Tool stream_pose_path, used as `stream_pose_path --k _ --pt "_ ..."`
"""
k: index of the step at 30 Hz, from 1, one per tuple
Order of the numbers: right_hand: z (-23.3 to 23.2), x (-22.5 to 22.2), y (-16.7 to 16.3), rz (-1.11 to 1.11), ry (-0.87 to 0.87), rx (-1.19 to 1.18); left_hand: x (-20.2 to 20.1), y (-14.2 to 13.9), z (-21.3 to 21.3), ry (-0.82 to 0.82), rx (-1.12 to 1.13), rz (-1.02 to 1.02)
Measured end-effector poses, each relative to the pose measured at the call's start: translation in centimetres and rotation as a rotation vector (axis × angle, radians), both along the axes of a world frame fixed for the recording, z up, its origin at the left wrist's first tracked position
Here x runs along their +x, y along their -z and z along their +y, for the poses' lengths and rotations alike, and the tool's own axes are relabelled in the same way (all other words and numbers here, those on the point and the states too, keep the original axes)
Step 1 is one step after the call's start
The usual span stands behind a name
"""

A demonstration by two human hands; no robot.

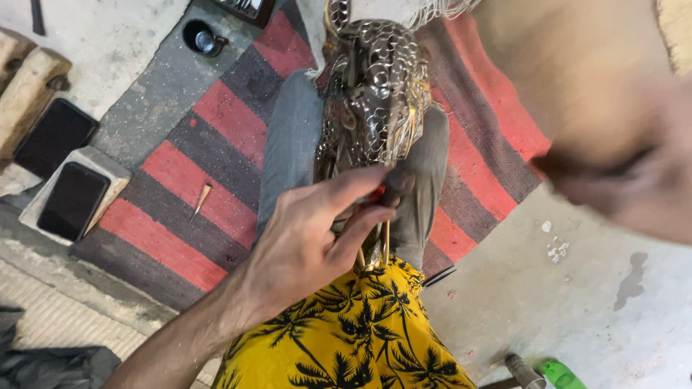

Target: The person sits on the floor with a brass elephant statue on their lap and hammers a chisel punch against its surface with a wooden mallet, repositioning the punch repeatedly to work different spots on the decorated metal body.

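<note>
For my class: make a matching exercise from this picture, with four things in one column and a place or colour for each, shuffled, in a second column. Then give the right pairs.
Things
1. left hand
2. two dark phones
3. small pointed tool
4. green object

Descriptions
A. lying alone on a red stripe of the rug
B. at the bottom edge, on the concrete floor
C. gripping the lower part of the perforated metal piece
D. side by side at the left, off the rug

Pairs: 1-C, 2-D, 3-A, 4-B
</note>
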State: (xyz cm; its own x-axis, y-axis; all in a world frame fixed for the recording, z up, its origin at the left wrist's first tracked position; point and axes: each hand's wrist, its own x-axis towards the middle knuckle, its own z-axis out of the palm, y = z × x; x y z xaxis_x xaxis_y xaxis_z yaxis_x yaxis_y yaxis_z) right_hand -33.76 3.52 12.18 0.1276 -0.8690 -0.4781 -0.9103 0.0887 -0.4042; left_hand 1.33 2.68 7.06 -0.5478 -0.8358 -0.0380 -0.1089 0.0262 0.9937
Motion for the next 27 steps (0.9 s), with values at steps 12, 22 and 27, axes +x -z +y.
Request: stream_pose_path --k 12,22,27 --pt "4.2 1.2 -0.9 -0.204 0.544 0.011 -0.1 -0.1 -1.4 0.206 -0.064 0.059" --pt "8.1 1.5 0.0 -0.013 0.402 -0.148 -0.7 -0.2 -2.1 0.34 -0.069 -0.011" --pt "10.3 2.6 0.5 -0.006 0.37 -0.241 -1.2 -0.3 -3.1 0.451 -0.191 -0.021"
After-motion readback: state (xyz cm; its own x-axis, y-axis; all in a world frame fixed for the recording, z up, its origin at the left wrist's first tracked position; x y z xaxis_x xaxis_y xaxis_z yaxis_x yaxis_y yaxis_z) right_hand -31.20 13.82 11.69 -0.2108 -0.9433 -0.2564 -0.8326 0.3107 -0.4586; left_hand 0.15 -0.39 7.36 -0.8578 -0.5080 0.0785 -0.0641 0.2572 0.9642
